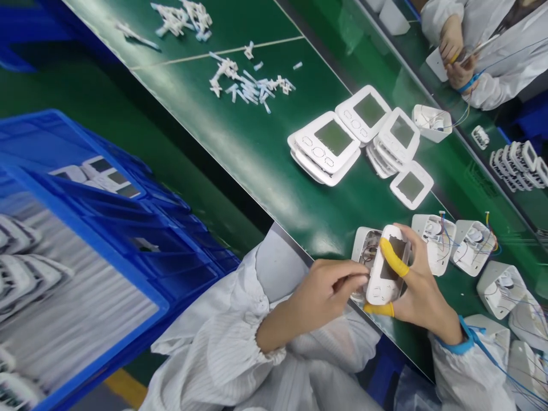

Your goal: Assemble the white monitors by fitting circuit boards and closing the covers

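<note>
My right hand [417, 279], with yellow finger covers and a blue wrist strap, grips a white front cover with a grey display [377, 279], tilted up on its side. Just behind that cover stands an open white housing [362, 242] with wires and parts inside. My left hand [323, 294] has thumb and fingers pinched together at the gap between cover and housing. What lies between those fingertips is too small to make out.
Stacked display covers [327, 142] lie up the green bench [257, 165]. Open housings with wires [473, 245] line its right side. Small white and pale-blue pieces [248, 85] are scattered farther up. Blue crates [158, 302] stand at left. Another person's hands [458, 63] work across the bench.
</note>
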`<state>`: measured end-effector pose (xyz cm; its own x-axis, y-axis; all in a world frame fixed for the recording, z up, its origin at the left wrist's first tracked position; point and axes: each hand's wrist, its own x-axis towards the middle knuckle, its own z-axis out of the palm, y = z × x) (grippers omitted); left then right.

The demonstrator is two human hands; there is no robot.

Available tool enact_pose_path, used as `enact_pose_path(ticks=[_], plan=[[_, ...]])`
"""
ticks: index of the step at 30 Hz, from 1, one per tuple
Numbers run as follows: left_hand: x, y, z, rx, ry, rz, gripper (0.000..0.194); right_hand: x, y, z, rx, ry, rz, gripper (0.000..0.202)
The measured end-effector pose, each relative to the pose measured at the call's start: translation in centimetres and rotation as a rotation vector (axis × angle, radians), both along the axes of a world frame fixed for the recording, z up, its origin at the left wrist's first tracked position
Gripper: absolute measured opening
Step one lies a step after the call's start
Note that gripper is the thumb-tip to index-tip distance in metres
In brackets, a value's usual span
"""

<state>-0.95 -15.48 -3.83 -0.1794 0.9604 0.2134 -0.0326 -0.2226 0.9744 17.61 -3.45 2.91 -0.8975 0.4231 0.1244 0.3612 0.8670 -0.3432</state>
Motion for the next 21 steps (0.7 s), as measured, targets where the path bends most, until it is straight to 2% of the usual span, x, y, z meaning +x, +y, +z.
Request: enact_pose_path(ticks=[5, 10, 15, 21], plan=[[-0.8, -0.5, 0.8, -0.030, 0.072, 0.283, 0.014, 0.0, 0.0, -0.1, 0.002, -0.029, 0.010, 0.109], [0.2, -0.6, 0.7, -0.086, 0.181, 0.199, 0.019, -0.1, -0.2, -0.5, 0.065, -0.056, 0.043, 0.108], [1.3, -1.1, 0.0, -0.058, 0.370, 0.294, 0.019, -0.2, -0.6, -0.9, 0.094, -0.092, 0.034, 0.111], [2.0, -1.6, -1.1, -0.093, 0.476, 0.282, 0.026, -0.4, -1.2, -1.0, 0.105, -0.090, 0.023, 0.106]])
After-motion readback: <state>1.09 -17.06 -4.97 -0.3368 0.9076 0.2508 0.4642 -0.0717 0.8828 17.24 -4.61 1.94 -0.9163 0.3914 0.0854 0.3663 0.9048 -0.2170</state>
